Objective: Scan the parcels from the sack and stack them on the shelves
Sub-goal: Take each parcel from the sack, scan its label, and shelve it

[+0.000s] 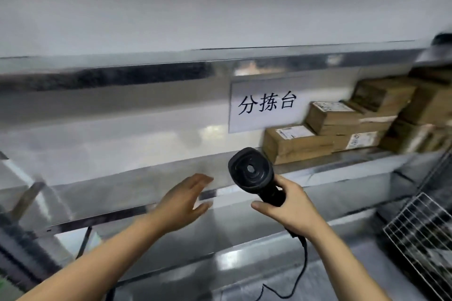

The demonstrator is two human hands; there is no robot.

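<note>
Gripping a black handheld scanner (pixel 252 171) by its handle, a worker's right hand (pixel 288 212) holds the device up in front of a steel shelf (pixel 122 186), its round window turned back toward the camera and away from any label. The left hand (pixel 183 200) is spread wide and holds nothing, its fingers stretched toward the shelf's front lip, though blur makes it hard to tell whether they touch the metal. Brown cardboard parcels (pixel 330 129), several bearing white labels, sit stacked in uneven steps at the right end of the shelf, just beside a paper sign (pixel 266 105) printed with three Chinese characters. The sack is not in view, and no parcel is in either hand. A black cord (pixel 303 266) drops from the scanner's base below the right wrist and loops down out of the frame, while a wire rack (pixel 420 234) stands at the lower right. The likeliest trouble from here appears to be that cord: a quick swing of the right arm toward the stack could catch it on the shelf edge or the rack and jerk the scanner off target. The stepped pile also looks vulnerable, since a parcel pushed in carelessly against it could shift the upper boxes or send one off the edge.
</note>
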